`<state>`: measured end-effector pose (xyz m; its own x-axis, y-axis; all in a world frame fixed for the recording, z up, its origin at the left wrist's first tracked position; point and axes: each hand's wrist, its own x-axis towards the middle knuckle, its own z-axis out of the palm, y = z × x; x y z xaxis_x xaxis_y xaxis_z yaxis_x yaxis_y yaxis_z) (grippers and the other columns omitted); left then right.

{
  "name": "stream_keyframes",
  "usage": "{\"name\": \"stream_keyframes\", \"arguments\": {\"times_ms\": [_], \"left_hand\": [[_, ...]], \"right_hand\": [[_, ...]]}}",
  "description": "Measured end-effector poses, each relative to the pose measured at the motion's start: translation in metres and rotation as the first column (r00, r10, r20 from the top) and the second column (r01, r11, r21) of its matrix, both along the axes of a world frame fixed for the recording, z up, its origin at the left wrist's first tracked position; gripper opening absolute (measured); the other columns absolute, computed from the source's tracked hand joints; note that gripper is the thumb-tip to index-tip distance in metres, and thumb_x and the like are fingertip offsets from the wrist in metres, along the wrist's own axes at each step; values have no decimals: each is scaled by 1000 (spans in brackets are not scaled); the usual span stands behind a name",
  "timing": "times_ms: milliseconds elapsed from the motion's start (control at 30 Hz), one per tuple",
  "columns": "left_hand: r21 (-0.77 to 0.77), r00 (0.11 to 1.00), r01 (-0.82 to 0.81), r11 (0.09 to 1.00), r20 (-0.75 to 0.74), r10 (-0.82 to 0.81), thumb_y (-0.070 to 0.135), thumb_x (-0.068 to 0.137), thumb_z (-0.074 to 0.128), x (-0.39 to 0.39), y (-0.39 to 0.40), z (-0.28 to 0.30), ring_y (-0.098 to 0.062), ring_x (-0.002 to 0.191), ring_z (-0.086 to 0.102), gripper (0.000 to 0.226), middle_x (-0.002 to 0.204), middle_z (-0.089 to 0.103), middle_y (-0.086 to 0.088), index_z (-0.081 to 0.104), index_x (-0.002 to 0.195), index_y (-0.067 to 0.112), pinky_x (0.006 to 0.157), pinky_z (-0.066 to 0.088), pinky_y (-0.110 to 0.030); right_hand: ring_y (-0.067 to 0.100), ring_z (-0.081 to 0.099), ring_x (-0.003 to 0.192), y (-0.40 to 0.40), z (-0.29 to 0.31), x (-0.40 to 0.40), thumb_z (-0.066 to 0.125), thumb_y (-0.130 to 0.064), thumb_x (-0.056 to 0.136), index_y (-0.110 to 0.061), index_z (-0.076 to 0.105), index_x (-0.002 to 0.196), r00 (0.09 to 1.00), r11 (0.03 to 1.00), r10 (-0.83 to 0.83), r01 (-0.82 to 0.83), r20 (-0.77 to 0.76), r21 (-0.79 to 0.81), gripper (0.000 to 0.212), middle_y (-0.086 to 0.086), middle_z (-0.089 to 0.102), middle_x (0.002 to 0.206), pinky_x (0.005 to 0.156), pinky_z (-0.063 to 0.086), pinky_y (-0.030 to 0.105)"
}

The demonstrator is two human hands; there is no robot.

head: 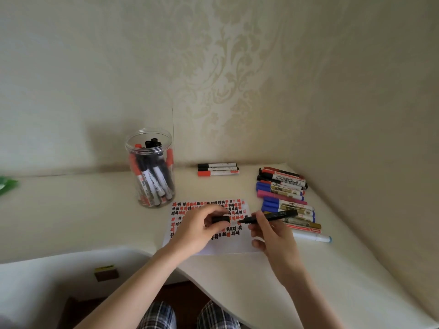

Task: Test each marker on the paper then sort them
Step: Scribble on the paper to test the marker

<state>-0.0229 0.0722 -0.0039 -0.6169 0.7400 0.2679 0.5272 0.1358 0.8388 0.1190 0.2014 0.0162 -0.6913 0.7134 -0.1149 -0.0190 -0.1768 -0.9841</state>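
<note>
A white paper (235, 244) covered in black and red test marks lies on the cream desk. Above it my right hand (273, 236) holds an uncapped black marker (273, 216), tip pointing left. My left hand (197, 230) pinches its black cap (221, 219) just left of the tip, a small gap between them. A clear jar (150, 167) with several black and red markers stands behind the paper to the left. Three markers (218, 169) lie in a row by the wall. A pile of mixed markers (283, 194) lies at the right.
The desk (71, 210) curves inward at its front edge and meets walls at the back and right. A light blue pen (312, 236) lies right of the paper. Something green (7, 184) sits at the far left edge. My plaid-clad knees show below.
</note>
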Motion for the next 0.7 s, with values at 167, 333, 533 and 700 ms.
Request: {"name": "stream_keyframes", "arguments": {"times_ms": [167, 333, 533, 700], "left_hand": [[25, 995, 2, 1000, 101, -4, 17, 85, 74, 6, 2, 3, -7, 86, 69, 15, 93, 74, 8, 72, 100, 20, 83, 56, -31], [35, 997, 24, 999, 66, -26, 18, 86, 73, 11, 2, 9, -5, 82, 68, 13, 89, 73, 10, 72, 96, 25, 77, 55, -26], [31, 997, 19, 999, 70, -21, 21, 88, 71, 10, -3, 11, -7, 80, 68, 11, 86, 73, 10, 73, 99, 22, 76, 55, -30], [-18, 988, 92, 996, 130, -89, 22, 94, 64, 6, -10, 19, -7, 80, 68, 9, 85, 73, 7, 72, 96, 25, 76, 54, -28]], "right_hand": [[16, 59, 64, -7, 4, -1, 58, -22, 97, -1, 67, 97, 999, 1000, -7, 7, -37, -11, 23, 10, 67, 75, 54, 47, 26], [16, 61, 66, -12, 6, -3, 59, -23, 96, -2, 68, 97, 998, 999, 30, -29, -46, 22, 23, 9, 69, 75, 54, 48, 24], [13, 55, 63, -16, 6, -7, 62, -21, 93, 0, 67, 96, 998, 998, 41, -39, -53, 47, 22, 6, 63, 70, 54, 46, 22], [16, 53, 66, -16, 8, -6, 63, -20, 91, -3, 70, 91, 993, 994, 101, -97, -69, 60, 18, 7, 61, 72, 59, 46, 26]]}}
